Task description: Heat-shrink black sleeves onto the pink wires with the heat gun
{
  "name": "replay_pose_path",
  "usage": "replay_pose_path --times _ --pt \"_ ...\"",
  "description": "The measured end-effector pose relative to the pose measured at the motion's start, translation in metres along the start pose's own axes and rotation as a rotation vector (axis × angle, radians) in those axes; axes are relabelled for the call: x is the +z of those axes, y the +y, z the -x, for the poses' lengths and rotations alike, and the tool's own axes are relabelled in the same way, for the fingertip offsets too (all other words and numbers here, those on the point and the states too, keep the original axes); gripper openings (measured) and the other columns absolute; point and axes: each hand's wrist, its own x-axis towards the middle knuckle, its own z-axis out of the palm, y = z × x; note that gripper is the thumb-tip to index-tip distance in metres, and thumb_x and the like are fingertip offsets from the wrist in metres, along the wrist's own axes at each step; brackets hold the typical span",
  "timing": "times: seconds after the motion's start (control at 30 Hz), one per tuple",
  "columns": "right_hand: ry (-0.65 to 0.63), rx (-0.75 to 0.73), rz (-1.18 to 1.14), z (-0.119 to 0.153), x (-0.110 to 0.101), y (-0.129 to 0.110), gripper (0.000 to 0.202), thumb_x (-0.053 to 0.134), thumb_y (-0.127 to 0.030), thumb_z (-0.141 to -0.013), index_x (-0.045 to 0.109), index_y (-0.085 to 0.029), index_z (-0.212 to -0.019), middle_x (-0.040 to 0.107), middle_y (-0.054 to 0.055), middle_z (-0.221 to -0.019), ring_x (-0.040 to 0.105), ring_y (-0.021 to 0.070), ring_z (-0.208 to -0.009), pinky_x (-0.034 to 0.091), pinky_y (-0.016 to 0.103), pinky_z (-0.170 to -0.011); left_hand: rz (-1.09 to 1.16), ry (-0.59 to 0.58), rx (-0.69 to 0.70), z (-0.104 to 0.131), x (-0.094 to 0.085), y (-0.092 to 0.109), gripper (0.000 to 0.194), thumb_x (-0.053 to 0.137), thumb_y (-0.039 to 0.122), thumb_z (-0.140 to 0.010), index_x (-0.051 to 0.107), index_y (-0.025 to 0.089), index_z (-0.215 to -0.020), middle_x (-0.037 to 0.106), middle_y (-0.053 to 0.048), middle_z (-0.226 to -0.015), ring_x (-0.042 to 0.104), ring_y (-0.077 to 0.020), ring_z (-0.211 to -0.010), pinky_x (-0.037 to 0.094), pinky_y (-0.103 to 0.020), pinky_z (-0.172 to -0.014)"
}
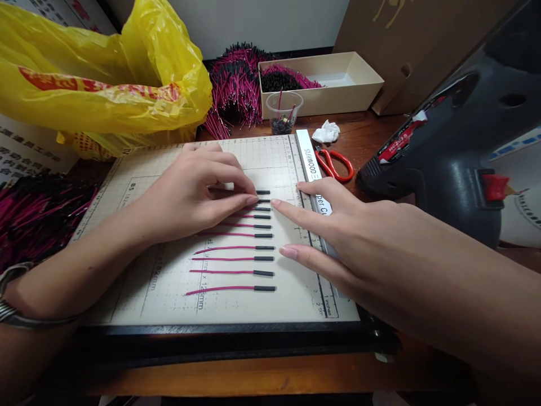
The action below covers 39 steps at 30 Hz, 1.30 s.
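Several thin magenta wires (228,273), each with a black sleeve (264,274) at its right end, lie in a row down the paper cutter board (169,304). My left hand (203,183) is closed, thumb and index finger pinching one wire (265,201) near the top of the row. Its fingers hide most of that wire. My right hand (338,225) has its fingers apart. Its index fingertip is at the sleeve end of the pinched wire, and its thumb points toward sleeves lower in the row. Another fingertip rests by the cutter's silver rail (307,158).
Behind the board are a wire pile (239,84), a cream box (338,96) with more wires, and a clear cup (284,113). Red-handled scissors (333,164) and crumpled tissue (326,132) lie right. A yellow bag (160,56) stands left; a dark machine (448,135) stands right.
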Motion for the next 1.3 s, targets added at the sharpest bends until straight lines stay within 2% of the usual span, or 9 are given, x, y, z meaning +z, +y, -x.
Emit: replay_pose_path --times 0.1,0.23,0.43,0.6,0.73,0.9,1.1,1.23,1.3 --pt "0.057 0.029 -0.019 0.004 0.005 0.003 0.042 0.041 -0.040 -0.110 0.073 -0.031 -0.137 0.069 0.012 -0.136 0.062 0.0200 -0.081 0.015 0.032 -0.051 -0.010 -0.007 -0.004 0.000 0.000 0.001 0.025 0.061 0.034 -0.102 0.081 0.025 -0.090 0.075 0.000 -0.084 0.062 -0.0190 -0.081 0.042 -0.039 -0.081" --pt "0.134 -0.066 -0.025 0.006 0.009 0.006 0.036 0.045 -0.032 -0.108 0.079 -0.031 -0.120 0.072 0.008 -0.132 0.065 0.0235 -0.089 0.009 0.033 -0.052 -0.003 0.007 -0.008 0.001 -0.002 0.002 0.023 0.064 0.036 -0.099 0.080 0.025 -0.088 0.076 0.000 -0.085 0.063 -0.0200 -0.082 0.042 -0.039 -0.081" --pt "0.063 0.119 -0.120 0.001 0.005 0.005 0.053 0.037 -0.057 -0.109 0.068 -0.030 -0.142 0.072 0.011 -0.132 0.060 0.0187 -0.062 0.006 0.035 -0.049 0.012 -0.002 0.001 0.004 -0.002 0.003 0.019 0.067 0.034 -0.098 0.079 0.025 -0.086 0.076 0.002 -0.086 0.062 -0.0192 -0.084 0.036 -0.039 -0.080" --pt "0.082 0.061 -0.164 0.002 0.004 0.007 0.051 0.039 -0.054 -0.110 0.068 -0.025 -0.143 0.072 0.012 -0.133 0.070 0.0240 -0.080 0.022 0.035 -0.046 0.015 -0.012 0.009 0.004 -0.002 0.001 0.019 0.066 0.034 -0.099 0.079 0.026 -0.087 0.076 0.003 -0.085 0.061 -0.0185 -0.082 0.035 -0.040 -0.081" --pt "0.141 -0.036 -0.149 0.004 0.006 0.009 0.042 0.041 -0.045 -0.111 0.078 -0.029 -0.125 0.073 0.010 -0.133 0.071 0.0278 -0.096 0.026 0.033 -0.048 0.011 -0.007 -0.014 0.004 -0.002 0.001 0.018 0.067 0.038 -0.097 0.078 0.028 -0.086 0.076 0.002 -0.085 0.060 -0.0199 -0.081 0.036 -0.041 -0.081" --pt "0.103 0.055 -0.174 0.005 0.006 0.007 0.049 0.035 -0.051 -0.112 0.072 -0.028 -0.136 0.072 0.011 -0.133 0.063 0.0168 -0.065 0.029 0.031 -0.045 0.019 0.065 -0.032 0.004 0.000 0.003 0.020 0.067 0.035 -0.096 0.078 0.023 -0.084 0.075 0.001 -0.083 0.061 -0.0195 -0.082 0.037 -0.039 -0.083" --pt "0.129 0.068 -0.084 0.002 0.009 0.008 0.059 0.024 -0.050 -0.114 0.063 -0.020 -0.148 0.067 0.018 -0.145 0.071 0.0160 -0.063 0.048 0.032 -0.050 -0.033 0.205 -0.150 0.003 0.006 -0.001 0.026 0.062 0.038 -0.098 0.079 0.022 -0.087 0.078 -0.002 -0.093 0.062 -0.0210 -0.086 0.038 -0.039 -0.086" --pt "0.112 0.057 -0.170 0.001 -0.011 0.022 0.054 0.033 -0.051 -0.113 0.061 -0.022 -0.150 0.073 0.010 -0.141 0.079 0.0226 -0.095 0.058 0.033 -0.063 -0.004 0.181 -0.218 0.004 0.008 -0.008 0.029 0.058 0.041 -0.098 0.079 0.022 -0.091 0.078 -0.004 -0.095 0.062 -0.0226 -0.086 0.038 -0.041 -0.087" --pt "0.212 0.151 -0.176 0.005 -0.027 0.027 0.048 0.042 -0.050 -0.111 0.066 -0.023 -0.142 0.078 0.007 -0.126 0.077 0.0207 -0.090 0.058 0.031 -0.064 0.015 0.169 -0.231 0.005 0.008 -0.011 0.030 0.057 0.041 -0.098 0.079 0.022 -0.091 0.077 -0.005 -0.094 0.063 -0.0240 -0.088 0.039 -0.042 -0.087"
